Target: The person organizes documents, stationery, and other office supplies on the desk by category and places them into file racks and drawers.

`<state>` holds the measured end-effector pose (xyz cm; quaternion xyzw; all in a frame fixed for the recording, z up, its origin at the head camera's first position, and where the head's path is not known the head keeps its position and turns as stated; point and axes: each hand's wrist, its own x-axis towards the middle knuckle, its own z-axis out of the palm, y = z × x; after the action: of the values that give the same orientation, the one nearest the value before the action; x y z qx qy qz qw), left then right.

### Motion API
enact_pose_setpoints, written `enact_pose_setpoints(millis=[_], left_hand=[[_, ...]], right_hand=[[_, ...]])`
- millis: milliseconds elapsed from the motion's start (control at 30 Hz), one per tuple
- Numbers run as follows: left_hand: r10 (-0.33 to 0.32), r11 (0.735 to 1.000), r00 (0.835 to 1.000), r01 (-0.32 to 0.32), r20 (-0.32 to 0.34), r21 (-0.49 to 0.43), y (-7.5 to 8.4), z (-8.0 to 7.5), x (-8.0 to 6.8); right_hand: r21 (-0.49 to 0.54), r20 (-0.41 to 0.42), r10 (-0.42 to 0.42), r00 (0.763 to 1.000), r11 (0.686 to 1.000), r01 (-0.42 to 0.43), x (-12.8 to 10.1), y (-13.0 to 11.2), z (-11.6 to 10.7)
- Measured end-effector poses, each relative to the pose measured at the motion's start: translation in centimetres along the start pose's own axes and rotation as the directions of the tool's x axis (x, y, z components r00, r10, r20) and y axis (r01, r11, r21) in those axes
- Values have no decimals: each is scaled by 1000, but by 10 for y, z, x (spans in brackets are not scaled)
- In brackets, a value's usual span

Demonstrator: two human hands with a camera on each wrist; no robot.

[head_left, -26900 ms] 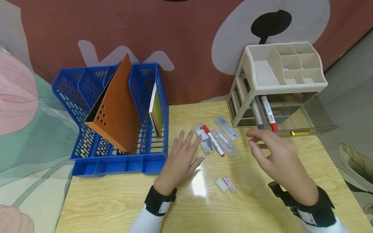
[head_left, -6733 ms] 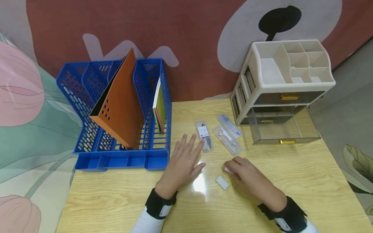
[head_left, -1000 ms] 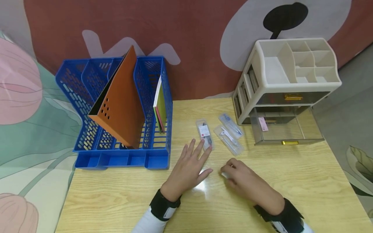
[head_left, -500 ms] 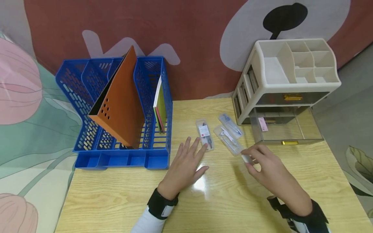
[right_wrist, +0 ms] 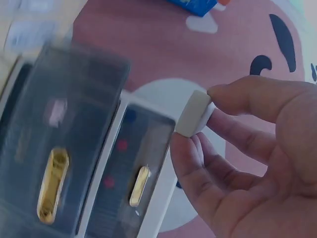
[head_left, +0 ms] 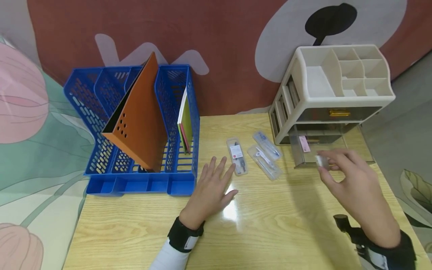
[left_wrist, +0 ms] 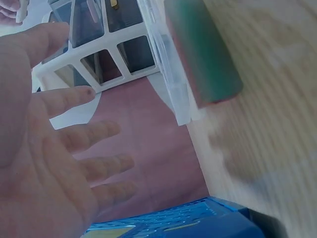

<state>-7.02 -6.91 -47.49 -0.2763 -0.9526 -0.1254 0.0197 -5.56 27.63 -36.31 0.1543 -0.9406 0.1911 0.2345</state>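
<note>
On the left, an orange folder [head_left: 141, 123] leans in a blue rack [head_left: 138, 186]. My left hand [head_left: 208, 193] spreads its straight fingers near a labelled clear case [head_left: 237, 158]. Further right, a pink block [head_left: 304, 144] lies in the pulled-out drawer [head_left: 305, 160] of a white organizer [head_left: 347, 101]. Well apart from my left, my right hand [head_left: 359, 183] pinches a small white block [right_wrist: 192, 114], apparently above that drawer's front.

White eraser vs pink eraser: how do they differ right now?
Colour: the white eraser is plain whitish, the pink eraser is pink.
Support: the white eraser is pinched in the right hand, while the pink eraser sits in the pulled-out drawer.
Visibility: in the right wrist view the white eraser is unobstructed; the pink eraser shows blurred through the drawer front.
Shared: both are small rectangular blocks.
</note>
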Motion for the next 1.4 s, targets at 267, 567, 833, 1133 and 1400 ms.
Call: enact_pose_setpoints(millis=[267, 567, 833, 1133, 1400], left_hand=[[-39, 999, 999, 39, -6, -14, -6, -4, 0], [-36, 999, 999, 36, -15, 6, -7, -9, 0], [-37, 999, 997, 39, -66, 18, -8, -18, -2], [-38, 999, 993, 39, -116, 5, -14, -26, -4], [-66, 998, 992, 64, -104, -16, -18, -34, -6]], right_hand=[[-59, 29, 58, 998, 997, -56, 17, 33, 3], [-91, 191, 146, 971, 987, -131, 40, 57, 16], [-76, 355, 203, 913, 979, -188, 55, 77, 31], [-122, 535, 293, 793, 955, -271, 68, 91, 44], [-138, 564, 315, 763, 947, -289, 70, 96, 50]])
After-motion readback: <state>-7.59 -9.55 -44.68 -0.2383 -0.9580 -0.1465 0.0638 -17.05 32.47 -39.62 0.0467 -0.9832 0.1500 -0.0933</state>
